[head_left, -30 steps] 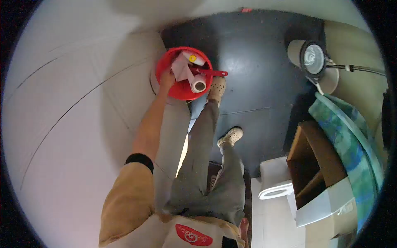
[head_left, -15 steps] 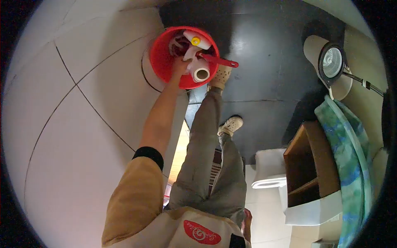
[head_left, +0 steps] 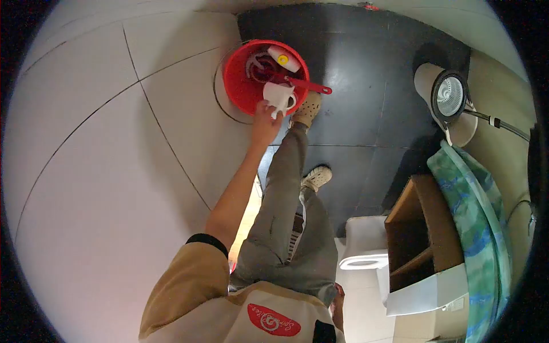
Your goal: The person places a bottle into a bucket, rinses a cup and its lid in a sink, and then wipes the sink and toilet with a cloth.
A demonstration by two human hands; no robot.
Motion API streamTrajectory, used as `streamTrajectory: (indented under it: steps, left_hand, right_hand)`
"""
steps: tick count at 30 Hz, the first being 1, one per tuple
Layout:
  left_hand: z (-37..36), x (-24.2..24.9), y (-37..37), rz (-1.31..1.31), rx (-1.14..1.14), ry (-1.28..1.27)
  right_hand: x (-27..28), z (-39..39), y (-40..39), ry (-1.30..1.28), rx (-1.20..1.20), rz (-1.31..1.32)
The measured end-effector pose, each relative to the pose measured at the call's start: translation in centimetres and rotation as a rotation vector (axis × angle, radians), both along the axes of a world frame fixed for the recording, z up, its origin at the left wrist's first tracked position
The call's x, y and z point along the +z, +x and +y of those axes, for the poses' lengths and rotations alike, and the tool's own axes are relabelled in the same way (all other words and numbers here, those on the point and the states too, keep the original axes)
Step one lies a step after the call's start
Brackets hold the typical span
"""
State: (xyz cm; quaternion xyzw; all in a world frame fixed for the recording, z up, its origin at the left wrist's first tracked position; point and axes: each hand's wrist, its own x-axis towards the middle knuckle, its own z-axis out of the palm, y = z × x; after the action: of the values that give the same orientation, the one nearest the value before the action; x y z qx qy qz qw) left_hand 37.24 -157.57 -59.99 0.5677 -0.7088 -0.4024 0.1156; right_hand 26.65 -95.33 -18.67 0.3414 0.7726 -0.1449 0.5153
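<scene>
A red bucket stands against the wall. My left hand is at its near rim, fingers closed on a white paper roll that lies tilted, its hollow core facing right. A loose bit of paper hangs by the fingertips. Inside the bucket are a white bottle with a yellow cap and a whitish, looped item I cannot make out. A red handle sticks out over the right rim. Only a sliver of my right hand or forearm shows beside my hip; its fingers are hidden.
White tiled wall fills the left side. My shoe is close to the bucket on dark floor tiles. To the right are a lamp-like cylinder, a toilet, an open brown box and a green-blue cloth.
My left hand has drawn back from inside the bucket to its near rim. The paper roll has tipped, its core turning to the right. The camera view has shifted slightly.
</scene>
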Motion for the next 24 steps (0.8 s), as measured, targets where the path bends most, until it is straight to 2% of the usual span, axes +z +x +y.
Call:
streamTrajectory:
  steps: [1, 2, 5, 6, 7, 10, 12, 14, 15, 17, 18, 20, 22, 24]
  left_hand:
    - [0.3, 0.5, -0.9, 0.102, 0.019, 0.077]
    - [0.9, 0.2, -1.9, 0.049, -0.095, 0.094]
    - [2.2, -1.2, -4.3, -0.053, -0.006, 0.272]
    - [2.2, -2.0, -4.3, -0.006, 0.048, 0.16]
    - [2.0, -3.0, -4.2, -0.081, 0.067, 0.137]
    - [0.7, -3.5, -4.9, -0.327, 0.112, 0.083]
    - [0.4, -3.5, -6.7, -0.516, 0.123, 0.067]
    - [1.1, -6.0, -7.6, -0.561, 0.103, -0.343]
    - [1.7, -8.5, -7.9, -0.626, 0.087, -0.303]
    - [1.8, -9.1, -8.8, -0.538, 0.059, -0.087]
    - [0.7, -7.2, -8.6, -0.405, 0.046, 0.066]
    - [1.4, -2.9, -9.5, -0.438, -0.112, -0.034]
    - [3.2, 2.9, -10.3, -0.405, -0.045, -0.075]
    - [5.8, 11.3, -10.9, -0.36, 0.023, -0.1]
  right_hand:
    - [-0.2, -0.2, -0.3, 0.002, -0.025, 0.007]
    - [0.0, -0.4, -0.1, 0.009, -0.012, 0.053]
    - [0.4, -1.1, -0.1, -0.003, -0.01, 0.146]
    - [0.6, -1.4, -0.3, -0.029, -0.034, 0.149]
    - [0.7, -1.7, -0.7, -0.056, -0.058, 0.151]
    - [0.7, -1.5, -1.4, 0.089, -0.104, 0.05]
    - [0.4, 0.0, -1.8, -0.002, -0.169, 0.096]
    - [-0.2, 1.3, -3.3, -0.107, -0.18, 0.132]
    - [-0.6, 2.0, -3.8, -0.139, -0.294, 0.115]
    - [-0.2, 4.4, -4.4, -0.222, -0.519, 0.085]
    - [-0.8, 4.9, -4.2, -0.155, -0.444, 0.094]
    - [0.2, 5.8, -3.6, -0.014, -0.299, 0.11]
    - [4.4, 4.1, -4.0, -0.024, -0.278, 0.122]
    - [7.9, 4.0, -4.1, 0.031, -0.253, 0.124]
